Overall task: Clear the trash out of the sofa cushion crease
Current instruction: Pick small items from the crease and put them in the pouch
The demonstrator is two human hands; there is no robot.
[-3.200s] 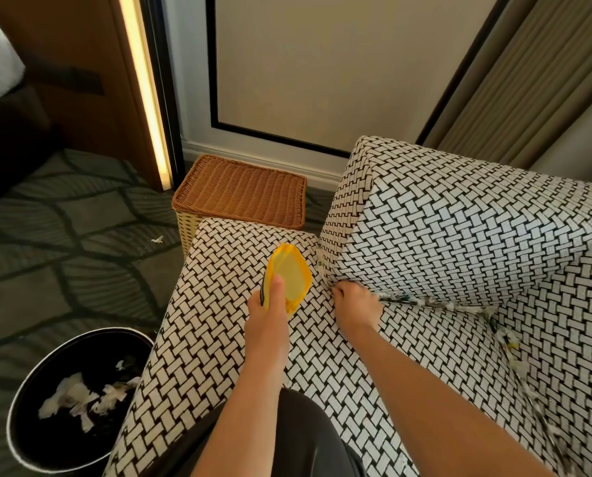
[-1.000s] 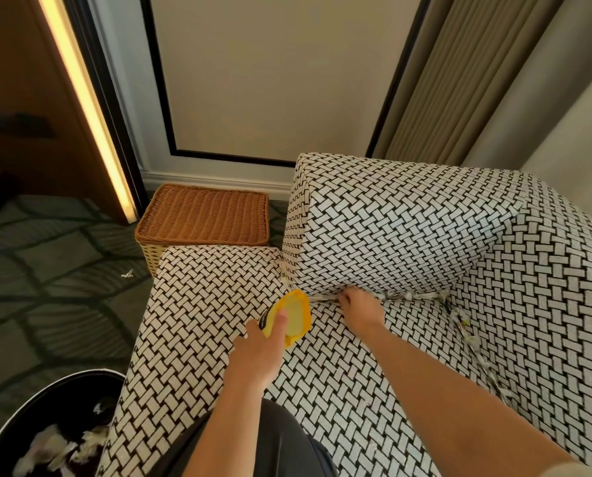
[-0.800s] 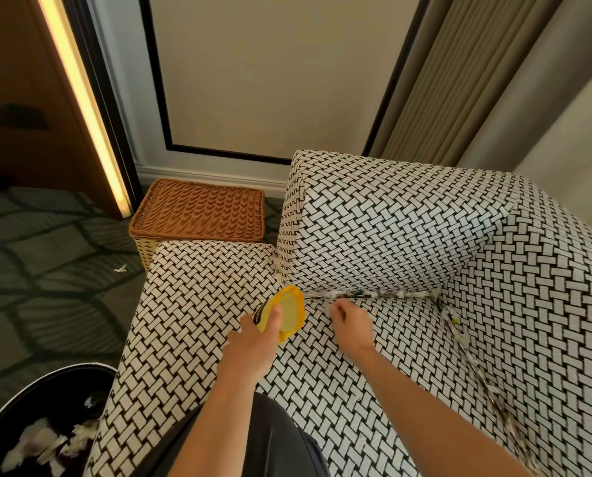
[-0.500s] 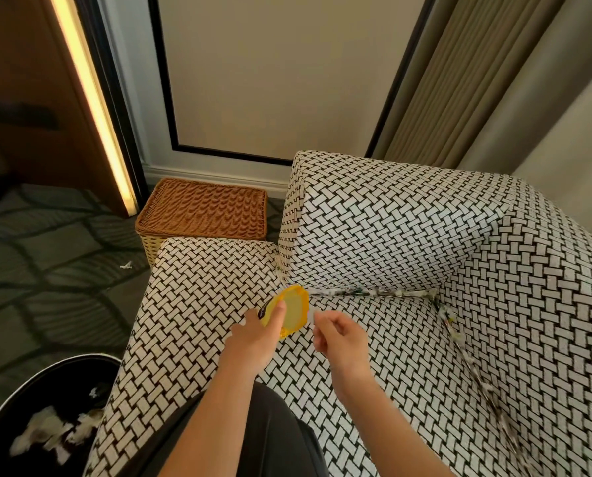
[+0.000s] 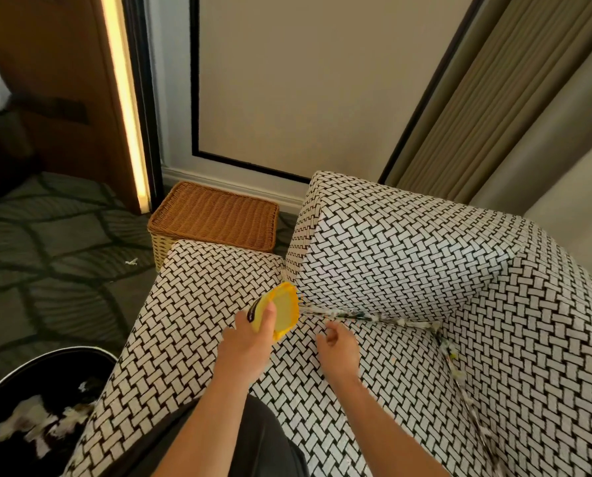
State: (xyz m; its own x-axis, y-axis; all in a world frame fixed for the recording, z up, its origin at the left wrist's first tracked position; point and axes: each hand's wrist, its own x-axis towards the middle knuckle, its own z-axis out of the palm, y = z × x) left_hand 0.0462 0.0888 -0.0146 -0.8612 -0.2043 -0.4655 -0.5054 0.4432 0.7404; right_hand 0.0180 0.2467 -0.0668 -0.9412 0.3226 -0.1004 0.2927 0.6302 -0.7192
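The trash [image 5: 374, 316] sits packed in the sofa crease as a thin line of pale and coloured scraps. It follows 2 runs: 1 along the foot of the upright cushion [image 5: 391, 263], and 1 turning at the corner and running down the right side of the seat cushion [image 5: 184, 321] toward the camera. The scraps are too small to count.

The left hand [image 5: 250, 342] keeps its grip on 1 yellow container [image 5: 282, 309], thumb pressed on its upper face, with the far edge right at the left end of the littered crease. The right hand [image 5: 339, 342] hovers just above the seat, near the crease but apart from it. Its fingers are curled inward, and I cannot tell whether that grip pinches anything.

The upright cushion overhangs the crease and shades part of the trash. 1 wicker basket [image 5: 215, 215] stands on the carpet [image 5: 46, 235] behind the seat, touching or just beside its far edge. 1 black bin [image 5: 46, 366] stands at the lower left beside the sofa, with several white paper scraps [image 5: 22, 418] inside. 1 small white scrap [image 5: 131, 261] lies on the carpet near the basket. Curtains [image 5: 494, 98] hang behind the sofa on the right. The person's dark clothing [image 5: 253, 442] shows at the bottom, between the 2 forearms.
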